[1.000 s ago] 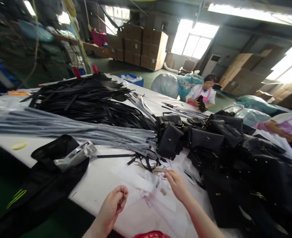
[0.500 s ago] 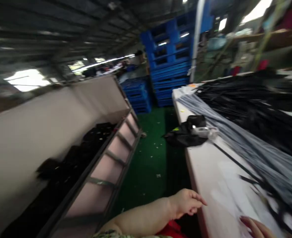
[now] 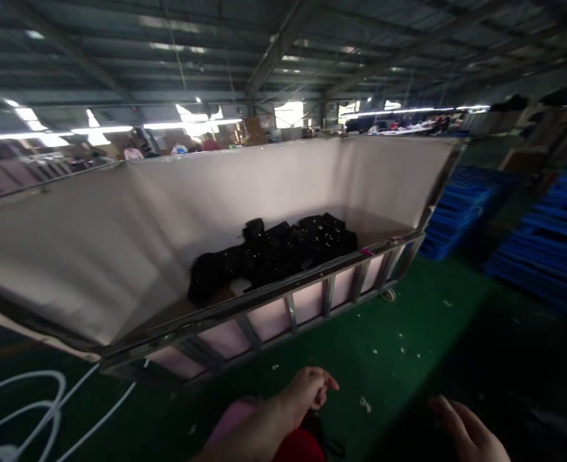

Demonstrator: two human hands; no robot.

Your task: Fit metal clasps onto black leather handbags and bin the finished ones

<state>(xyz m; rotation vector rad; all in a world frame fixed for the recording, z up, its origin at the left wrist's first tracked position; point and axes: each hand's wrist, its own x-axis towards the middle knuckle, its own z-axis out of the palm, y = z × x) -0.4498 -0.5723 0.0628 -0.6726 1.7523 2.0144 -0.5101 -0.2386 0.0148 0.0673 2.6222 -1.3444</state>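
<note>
Head view: turned off the white-topped worktable

Worktable gone since last frame; attention apparently shifted to large pale-lined, grey-framed bin (image 3: 235, 186) beyond left hand (image 3: 310, 388). Heaped black goods (image 3: 274, 250) with shiny fittings inside, untouched. Left fingers curled, can't tell contents; right hand (image 3: 471, 433) loosely extended, nothing visible held.

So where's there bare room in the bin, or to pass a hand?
In the bin, brown base shows left of the black pile, bordered by the left wall, and seemingly right of it. The middle is crowded. Between the left hand and right hand, green floor shows with white scraps; a hand could likely pass there.
</note>
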